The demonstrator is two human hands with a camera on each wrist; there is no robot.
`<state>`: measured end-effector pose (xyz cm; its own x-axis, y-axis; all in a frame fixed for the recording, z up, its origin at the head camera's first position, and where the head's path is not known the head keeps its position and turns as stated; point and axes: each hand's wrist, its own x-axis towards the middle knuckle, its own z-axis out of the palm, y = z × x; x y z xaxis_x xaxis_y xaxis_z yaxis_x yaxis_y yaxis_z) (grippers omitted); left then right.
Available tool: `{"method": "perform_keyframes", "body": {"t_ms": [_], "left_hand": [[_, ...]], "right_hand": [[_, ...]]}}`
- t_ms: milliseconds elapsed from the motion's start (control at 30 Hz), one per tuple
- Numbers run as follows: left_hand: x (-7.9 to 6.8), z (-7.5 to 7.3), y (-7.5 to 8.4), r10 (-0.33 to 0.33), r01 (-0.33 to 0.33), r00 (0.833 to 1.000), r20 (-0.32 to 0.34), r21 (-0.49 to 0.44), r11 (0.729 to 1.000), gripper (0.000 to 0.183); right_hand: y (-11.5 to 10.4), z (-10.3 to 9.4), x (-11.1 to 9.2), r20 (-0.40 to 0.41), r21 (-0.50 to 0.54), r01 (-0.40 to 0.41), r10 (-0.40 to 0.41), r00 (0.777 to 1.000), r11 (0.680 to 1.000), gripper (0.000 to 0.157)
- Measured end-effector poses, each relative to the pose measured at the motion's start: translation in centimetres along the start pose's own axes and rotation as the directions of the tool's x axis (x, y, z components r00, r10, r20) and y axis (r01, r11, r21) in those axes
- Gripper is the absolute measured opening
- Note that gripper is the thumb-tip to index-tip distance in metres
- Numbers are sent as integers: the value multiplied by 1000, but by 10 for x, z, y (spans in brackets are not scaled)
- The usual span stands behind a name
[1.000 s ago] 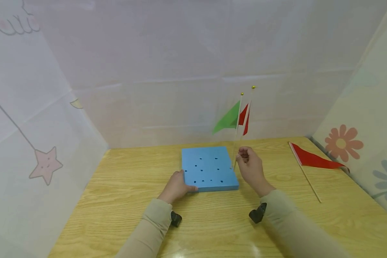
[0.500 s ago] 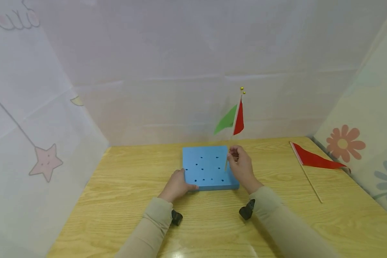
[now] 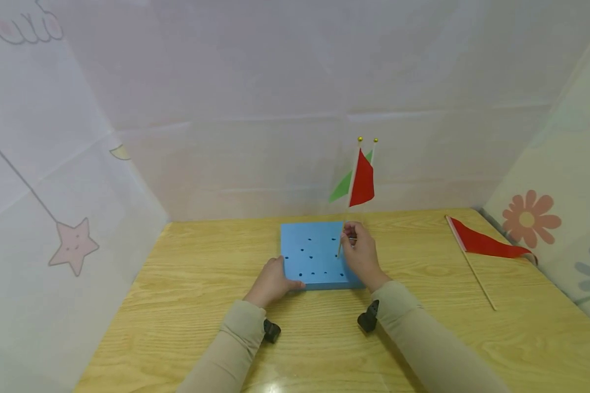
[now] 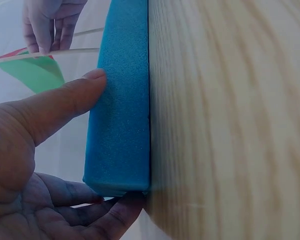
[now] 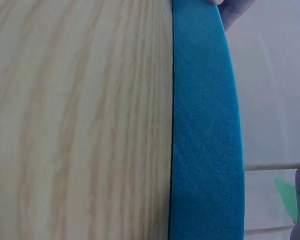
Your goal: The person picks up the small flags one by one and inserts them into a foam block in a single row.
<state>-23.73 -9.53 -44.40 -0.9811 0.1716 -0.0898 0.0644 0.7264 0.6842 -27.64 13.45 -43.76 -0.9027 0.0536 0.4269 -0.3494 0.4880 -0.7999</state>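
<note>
Right grip [image 3: 361, 254] pinches red flag [image 3: 362, 181]: near upright, top leaning right; left grip [image 3: 271, 280] holds blue block [image 3: 320, 265].

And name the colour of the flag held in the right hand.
Red; the flag in the right hand shows best in the head view.

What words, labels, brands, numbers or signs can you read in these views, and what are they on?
None can be read in any view.
Raised red flag, green flag, lying red flag, blue block: no lettering visible.
Wall covering: printed pictures, including a star and a red flower.
Black wrist devices: too small to tell.
</note>
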Motion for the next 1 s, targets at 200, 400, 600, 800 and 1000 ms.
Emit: {"method": "perform_keyframes", "body": {"t_ms": [200,400,600,800,1000], "left_hand": [[1,-1,0,-1,1,1000,-4,2,1000,97],[1,0,0,2,-2,1000,-5,7,1000,96],[1,2,-1,7,-7,1000,-12,6,1000,97],[0,2,0,-2,2,1000,-14,3,1000,97],[0,1,0,3,-3,1000,-16,7,1000,97]], "right_hand": [[-1,2,1,-21,6,32,-32,999,999,20],[2,6,1,-23,-2,38,-38,999,999,20],[5,9,-1,-6,-12,18,-18,1000,1000,20],[10,13,-3,14,-25,3,-3,1000,1000,19],[10,13,-4,33,-35,-7,8,999,999,19]]}}
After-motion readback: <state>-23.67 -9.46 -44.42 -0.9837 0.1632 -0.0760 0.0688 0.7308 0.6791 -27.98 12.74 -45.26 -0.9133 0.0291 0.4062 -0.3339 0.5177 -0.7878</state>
